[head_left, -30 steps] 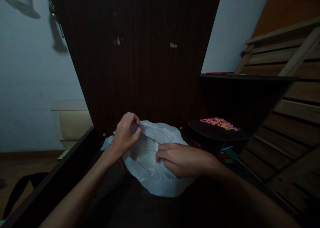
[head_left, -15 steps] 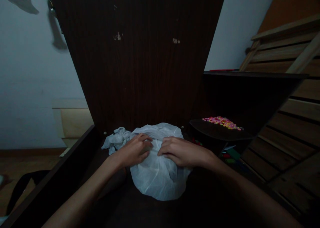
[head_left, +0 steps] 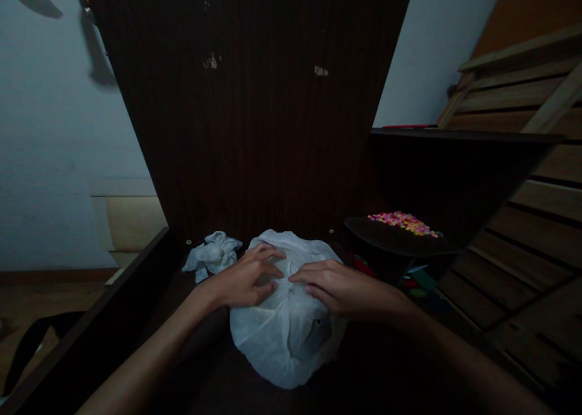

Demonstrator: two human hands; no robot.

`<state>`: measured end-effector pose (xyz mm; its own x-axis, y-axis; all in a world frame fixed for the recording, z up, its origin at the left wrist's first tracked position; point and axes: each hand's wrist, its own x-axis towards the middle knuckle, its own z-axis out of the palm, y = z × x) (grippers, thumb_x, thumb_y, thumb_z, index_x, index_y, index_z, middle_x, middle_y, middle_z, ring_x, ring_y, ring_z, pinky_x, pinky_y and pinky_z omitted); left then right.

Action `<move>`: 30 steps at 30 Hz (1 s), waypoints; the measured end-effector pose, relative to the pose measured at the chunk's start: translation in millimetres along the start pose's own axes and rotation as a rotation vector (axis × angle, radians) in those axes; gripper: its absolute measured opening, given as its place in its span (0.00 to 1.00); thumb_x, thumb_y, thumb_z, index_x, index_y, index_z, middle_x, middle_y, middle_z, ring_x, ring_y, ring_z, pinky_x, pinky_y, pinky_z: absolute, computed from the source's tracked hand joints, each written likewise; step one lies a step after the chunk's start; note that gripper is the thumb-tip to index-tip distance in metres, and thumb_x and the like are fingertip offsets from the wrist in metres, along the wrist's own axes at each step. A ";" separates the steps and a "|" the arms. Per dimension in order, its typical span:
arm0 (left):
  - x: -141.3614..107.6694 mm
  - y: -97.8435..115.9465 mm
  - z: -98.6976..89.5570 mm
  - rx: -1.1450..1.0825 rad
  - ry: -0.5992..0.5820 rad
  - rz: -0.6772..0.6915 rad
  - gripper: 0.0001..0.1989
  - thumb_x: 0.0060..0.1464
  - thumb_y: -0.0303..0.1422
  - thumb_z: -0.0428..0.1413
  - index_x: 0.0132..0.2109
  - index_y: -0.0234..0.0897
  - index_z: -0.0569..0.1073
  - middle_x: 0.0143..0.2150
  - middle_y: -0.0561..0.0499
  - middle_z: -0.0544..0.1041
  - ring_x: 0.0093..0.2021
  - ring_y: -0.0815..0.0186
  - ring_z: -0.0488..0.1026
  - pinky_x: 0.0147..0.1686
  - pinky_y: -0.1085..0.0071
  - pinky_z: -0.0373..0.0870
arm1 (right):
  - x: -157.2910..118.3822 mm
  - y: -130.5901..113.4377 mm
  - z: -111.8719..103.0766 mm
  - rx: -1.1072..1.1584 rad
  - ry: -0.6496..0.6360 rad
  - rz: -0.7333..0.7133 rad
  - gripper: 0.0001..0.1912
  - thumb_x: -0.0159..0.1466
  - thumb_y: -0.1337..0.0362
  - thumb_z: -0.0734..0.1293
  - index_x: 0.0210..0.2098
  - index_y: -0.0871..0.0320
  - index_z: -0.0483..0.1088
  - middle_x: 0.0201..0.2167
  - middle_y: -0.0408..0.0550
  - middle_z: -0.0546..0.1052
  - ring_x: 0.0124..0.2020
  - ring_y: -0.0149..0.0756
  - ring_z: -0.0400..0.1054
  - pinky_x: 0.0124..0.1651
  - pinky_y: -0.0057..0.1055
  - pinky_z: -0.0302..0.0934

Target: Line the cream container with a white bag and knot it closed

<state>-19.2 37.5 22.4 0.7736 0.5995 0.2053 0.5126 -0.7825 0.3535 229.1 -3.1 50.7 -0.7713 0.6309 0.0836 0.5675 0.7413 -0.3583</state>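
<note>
A round white bundle of thin, creased material [head_left: 268, 336] lies in front of me on the dark surface. Its folds run together to a small knot-like point between my hands. A dark patch shows at its lower right; what lies inside I cannot make out. My left hand [head_left: 248, 277] rests on the bundle's upper left, fingers apart and slightly bent. From the other side my right hand [head_left: 339, 288] lies on it, fingers stretched toward the middle, with a gap before the thumb. Just beyond my left wrist is a crumpled white cloth [head_left: 213, 252].
A tall dark wooden panel [head_left: 259, 130] rises behind the bundle. On the right, a rounded dark shelf [head_left: 377, 236] bears many small pink and yellow pieces [head_left: 404, 222]. A low dark side board [head_left: 104, 300] runs along the left. Wooden slats [head_left: 531, 221] stand far right.
The bundle has shifted slightly toward me and apart from the crumpled cloth. Its folds now meet at the middle, and the dark patch has appeared. My right fingers have straightened.
</note>
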 end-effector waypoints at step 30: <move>-36.1 -38.0 -18.3 0.204 0.154 -0.187 0.10 0.63 0.35 0.53 0.40 0.36 0.79 0.74 0.43 0.59 0.75 0.42 0.49 0.71 0.37 0.46 | -30.4 8.6 7.4 -0.333 0.062 0.294 0.11 0.71 0.67 0.59 0.35 0.60 0.70 0.41 0.51 0.75 0.36 0.37 0.69 0.36 0.35 0.55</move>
<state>-73.4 48.6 18.3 0.6011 0.7426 0.2953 0.7170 -0.6644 0.2110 255.3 -17.6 38.1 -0.5502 0.8310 0.0817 0.8299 0.5550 -0.0570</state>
